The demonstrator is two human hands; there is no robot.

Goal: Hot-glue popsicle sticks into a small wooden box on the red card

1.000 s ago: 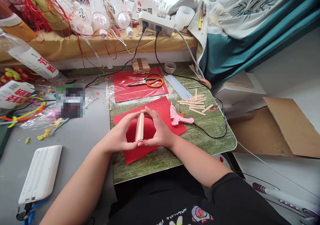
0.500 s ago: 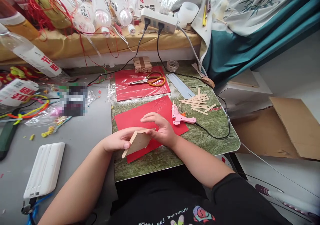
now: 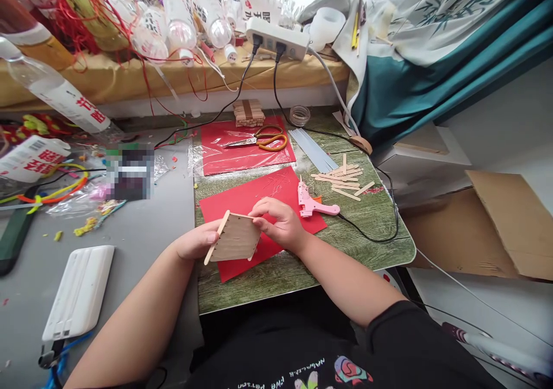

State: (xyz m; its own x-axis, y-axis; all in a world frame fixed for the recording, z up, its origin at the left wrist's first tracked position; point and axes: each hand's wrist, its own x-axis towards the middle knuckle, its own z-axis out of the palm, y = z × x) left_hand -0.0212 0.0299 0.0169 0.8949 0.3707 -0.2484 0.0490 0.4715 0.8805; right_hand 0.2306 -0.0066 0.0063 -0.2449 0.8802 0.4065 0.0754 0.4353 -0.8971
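A flat panel of joined popsicle sticks (image 3: 235,239) is held up, tilted, over a red sheet (image 3: 280,190). My left hand (image 3: 196,242) grips its left edge, the thumb on a stick that runs along that side. At the upper right corner my right hand (image 3: 279,222) pinches the panel between thumb and fingers. Just right of the sheet's middle lies a pink hot glue gun (image 3: 313,201), its nozzle pointing away from me. Loose popsicle sticks (image 3: 341,176) lie in a pile beyond it.
Scissors (image 3: 259,139) lie on a plastic-wrapped red pack (image 3: 242,161), with a bundle of sticks (image 3: 249,114) behind. Glue sticks (image 3: 313,150) and a tape roll (image 3: 299,114) are nearby. A power strip (image 3: 276,39) trails black cords. A white power bank (image 3: 80,291) lies left.
The panel has been tilted so its broad face shows more. My right hand's raised fingers have come down onto its corner, and my left hand has shifted slightly left.
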